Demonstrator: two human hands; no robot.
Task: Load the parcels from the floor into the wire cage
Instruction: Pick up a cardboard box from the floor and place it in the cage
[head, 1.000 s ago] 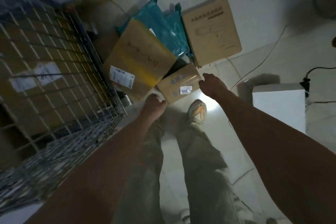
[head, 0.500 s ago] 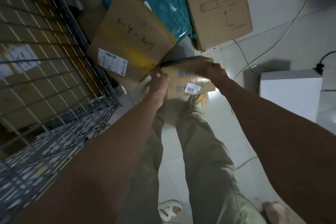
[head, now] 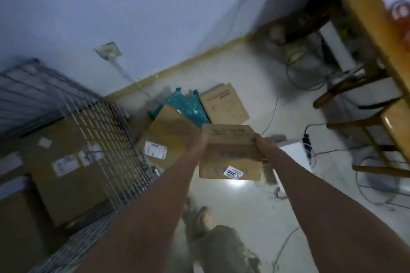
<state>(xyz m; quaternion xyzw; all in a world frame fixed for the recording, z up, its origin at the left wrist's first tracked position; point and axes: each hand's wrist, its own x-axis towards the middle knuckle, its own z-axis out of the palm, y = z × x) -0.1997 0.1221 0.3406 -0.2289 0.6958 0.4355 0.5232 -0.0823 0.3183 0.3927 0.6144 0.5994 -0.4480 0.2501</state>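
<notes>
Holding a small cardboard box point(head: 230, 153) between both hands, a person stands over a pale tiled floor point(head: 244, 206). Each hand is clamped on one side of the box: the left hand point(head: 203, 142) presses its left side and the right hand point(head: 263, 145) grips its right side, thumb over the top edge. The box is lifted clear of the floor, in front of the body and just right of the wire cage point(head: 115, 139).

The cage stands at the left with large cardboard cartons point(head: 66, 162) already inside it. On the floor beyond the held box lie more parcels: a big brown box point(head: 164, 139) leaning near the cage, a teal plastic mailer point(head: 188, 106) behind it, and a flat brown carton point(head: 224, 104).

To do this step well, the person should probably keep even pressure on both sides, carry the box left over the cage's rim, and set it flat on the cartons rather than drop it.

A white sticker on the held box's near face reads "3005". Blue print on the box is too blurred to read. The big brown box bears a white shipping label, and the cartons carry white labels, all illegible.
</notes>
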